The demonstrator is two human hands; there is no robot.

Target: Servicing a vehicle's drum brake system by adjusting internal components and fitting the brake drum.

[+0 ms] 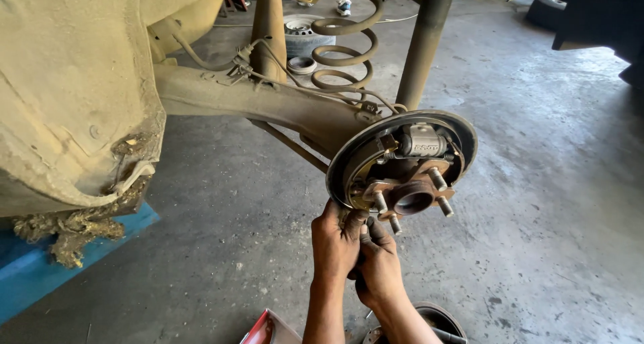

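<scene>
Both hands work at the near lower edge of a brake backing plate point(349, 157). The left hand point(335, 240) grips its rim; the right hand point(379, 263), fingers curled, presses just beneath, below the wheel hub point(412, 196).

A coil spring point(342, 45) hangs at the far middle, with a shock absorber point(422, 42) just to its right. A spare wheel point(302, 35) lies on the concrete floor point(537, 203) beyond them. On the near left — a blue lift arm point(40, 270) under the muddy car body point(67, 82). A red box point(268, 329) sits at the near edge.
</scene>
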